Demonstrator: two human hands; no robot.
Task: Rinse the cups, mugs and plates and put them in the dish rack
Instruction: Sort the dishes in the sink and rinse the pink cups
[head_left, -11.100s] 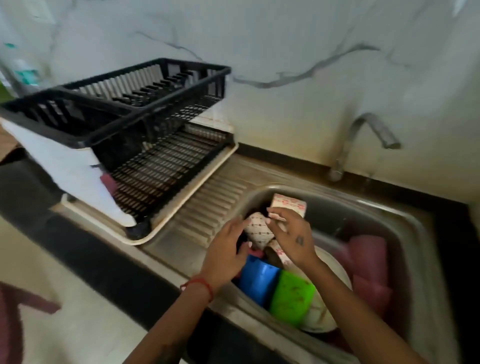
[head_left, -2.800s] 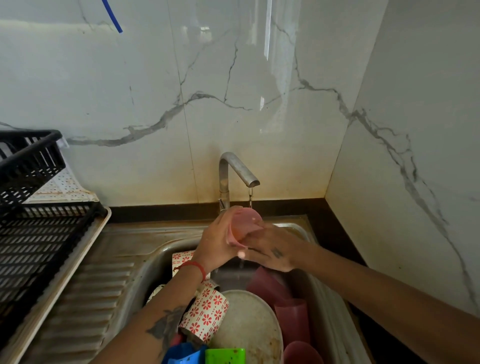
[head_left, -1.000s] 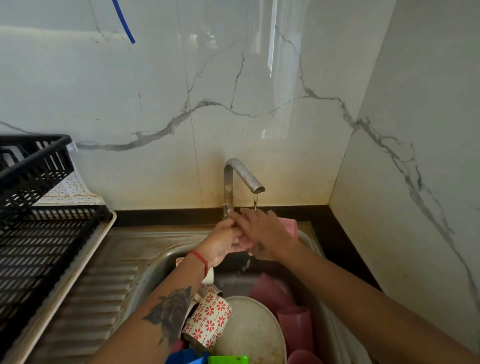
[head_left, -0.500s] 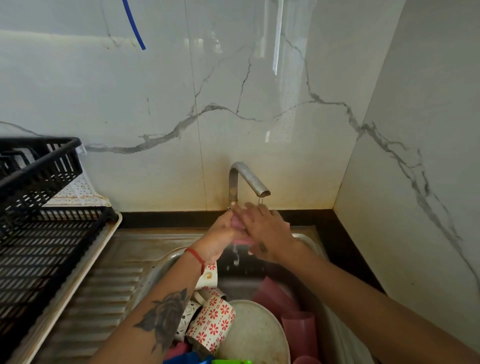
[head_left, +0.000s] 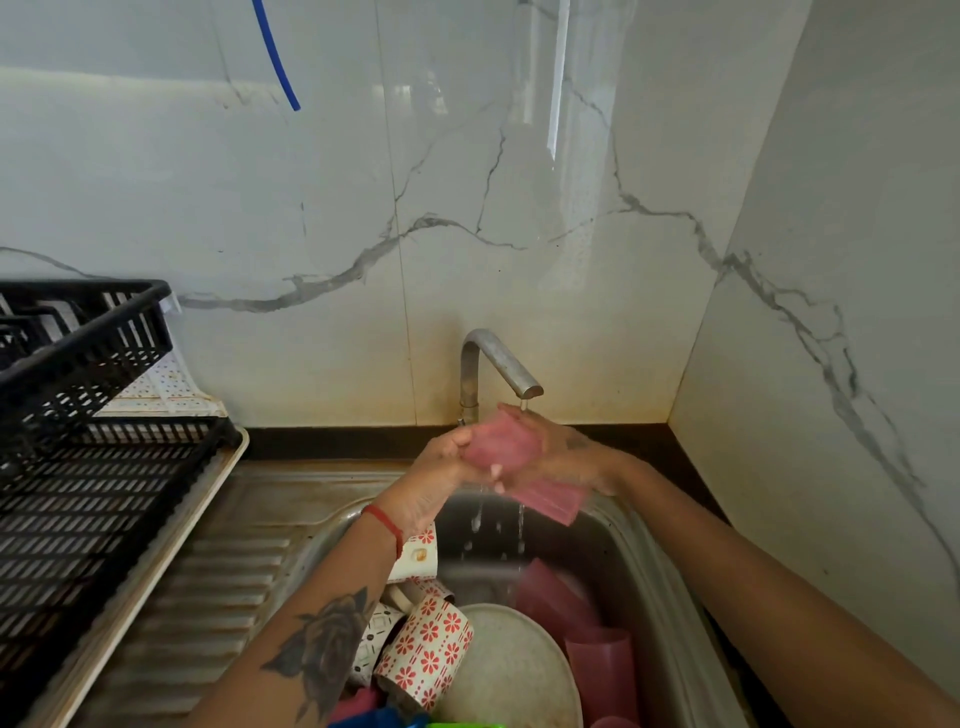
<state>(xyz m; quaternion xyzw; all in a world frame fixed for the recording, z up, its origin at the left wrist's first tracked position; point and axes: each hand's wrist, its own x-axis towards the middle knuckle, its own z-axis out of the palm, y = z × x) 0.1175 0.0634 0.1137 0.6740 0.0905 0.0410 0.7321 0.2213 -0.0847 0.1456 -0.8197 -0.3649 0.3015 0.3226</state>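
Under the tap (head_left: 500, 370), both hands grip a pink cup (head_left: 511, 462) lying on its side above the sink (head_left: 670, 597). Left hand (head_left: 439, 478) wraps fingers round its base end; right hand (head_left: 569, 457) curls over the rim end. Water drips off the cup. Below in the sink lie a patterned mug (head_left: 426, 652), a plate (head_left: 511, 675) and more pink cups (head_left: 602, 670). Left on the worktop stands a black rack (head_left: 78, 467).
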